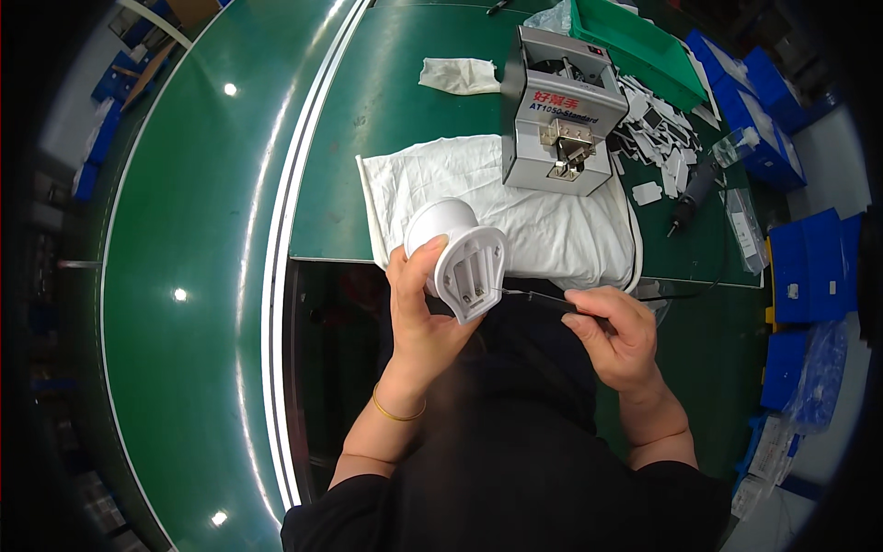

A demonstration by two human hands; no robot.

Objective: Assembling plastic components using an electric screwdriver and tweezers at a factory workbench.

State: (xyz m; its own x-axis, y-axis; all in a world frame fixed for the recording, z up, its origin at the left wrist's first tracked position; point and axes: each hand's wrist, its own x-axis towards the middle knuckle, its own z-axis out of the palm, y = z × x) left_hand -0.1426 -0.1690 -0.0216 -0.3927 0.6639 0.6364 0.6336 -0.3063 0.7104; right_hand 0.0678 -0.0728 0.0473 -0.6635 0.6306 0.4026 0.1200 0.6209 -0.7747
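My left hand [416, 317] is closed around a white plastic housing [440, 219], with the thumb on its upper side. The housing has a rounded body and a flared end. That end faces me and shows an open battery compartment [475, 269] with metal contacts at its lower part. Pinched in the fingers of my right hand [624, 336] is a slim dark tool with a thin tip [544, 299]. Its tip points left and reaches the compartment's lower right edge; I cannot tell whether it touches. Both hands are in front of the table's near edge, above my lap.
Behind the housing, a white cloth [414, 179] covers the green table [368, 110]. A grey screw-feeding machine [543, 152] stands on it. To the right are scattered white pieces [658, 138], a dark electric screwdriver [696, 195], a green tray [635, 37] and blue bins [809, 267].
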